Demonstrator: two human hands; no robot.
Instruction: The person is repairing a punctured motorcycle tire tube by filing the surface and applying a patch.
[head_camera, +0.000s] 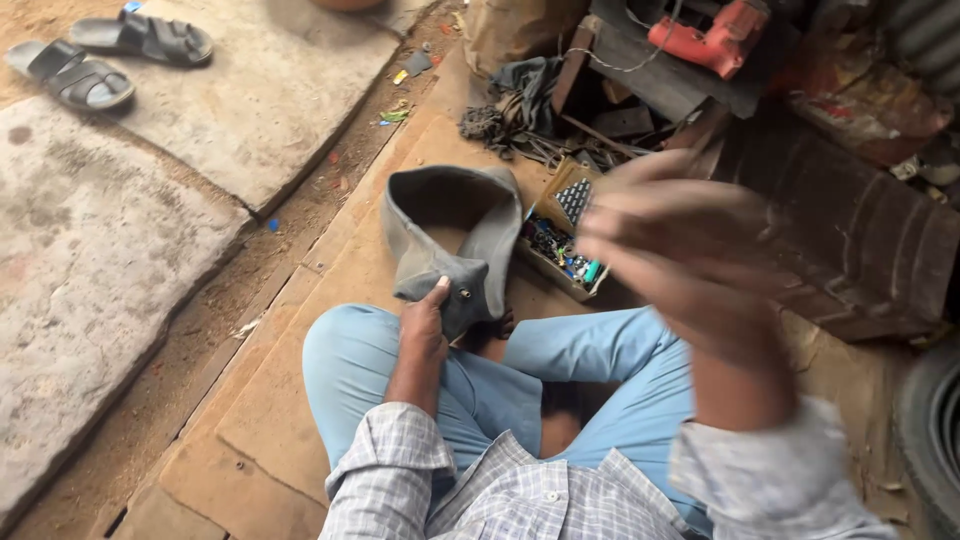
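My left hand (423, 328) grips the near end of a dark grey rubber inner tube (455, 225), thumb pressed on it beside a small metal valve hole. The tube loops away over the cardboard in front of my crossed legs in light blue trousers. My right hand (680, 245) is raised in the air to the right, blurred by motion, fingers loosely curled. I cannot make out anything in it. It hovers over a small cardboard box (563, 235) of small parts.
Cardboard sheets (330, 300) cover the ground. Concrete slabs (90, 230) lie left, with a pair of black sandals (105, 55) on them. A red power drill (715, 40), rags, wire and wood scraps pile up behind. A tyre (930, 430) sits at right.
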